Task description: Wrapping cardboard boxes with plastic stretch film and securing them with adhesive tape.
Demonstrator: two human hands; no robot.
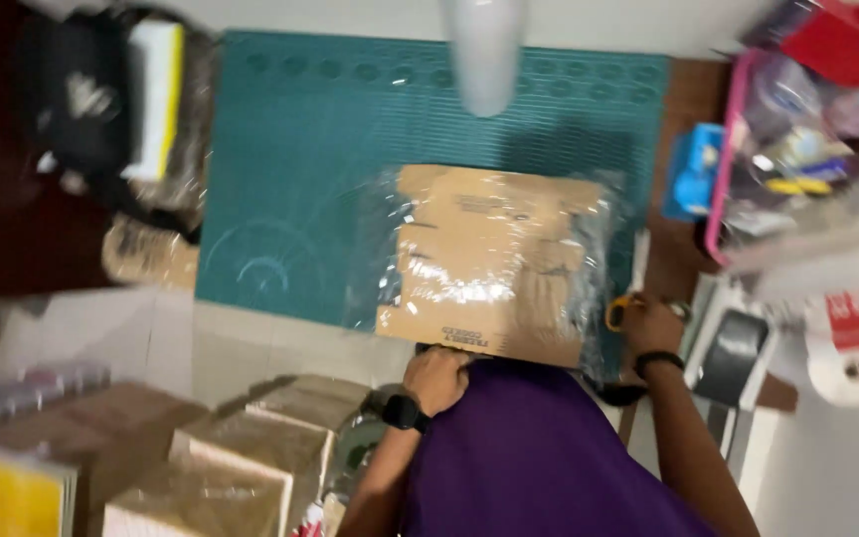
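Gripping the near edge of the flat cardboard piece (494, 259), the left hand (437, 380) has its fingers curled onto that edge, just above a purple cloth (529, 457) that covers the space below both wrists. The right hand (651, 326) rests at the cardboard's right corner, fingers closed around yellow-handled scissors (620, 310). Beyond the fingertips, the cardboard lies on a green cutting mat (300, 169), with bare mat stretching away and to the left. Right of the right hand, room is tight: a dark device (733, 358), a tape roll (852, 368) and a pink-rimmed bin (723, 189) sit near. The cardboard is brown, folded flat, wrapped in shiny, crinkled clear film. Brown boxes (241, 447) stand left of the left hand.
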